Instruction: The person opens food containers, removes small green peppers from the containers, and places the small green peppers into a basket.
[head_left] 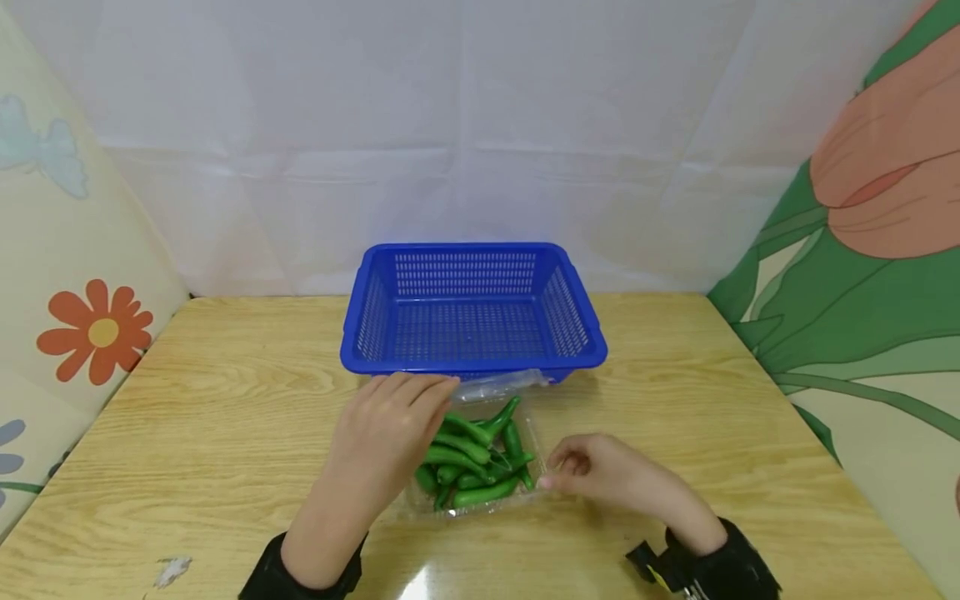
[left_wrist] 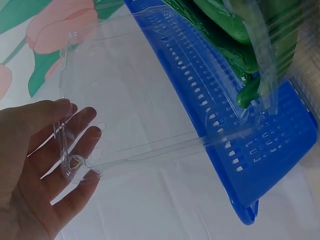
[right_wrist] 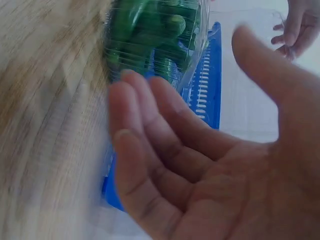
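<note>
A clear plastic clamshell box full of green chili peppers stands on the table in front of me. Its hinged lid is raised. My left hand pinches a corner of that lid between thumb and fingers, as the left wrist view shows. Close by the box's right side is my right hand, holding nothing. In the right wrist view its fingers are loosely bent, with the thumb held apart. The left hand hides part of the box in the head view.
Just behind the box sits a blue perforated basket with nothing in it. The wooden table meets a white cloth backdrop at the back. Flower-patterned panels flank both sides.
</note>
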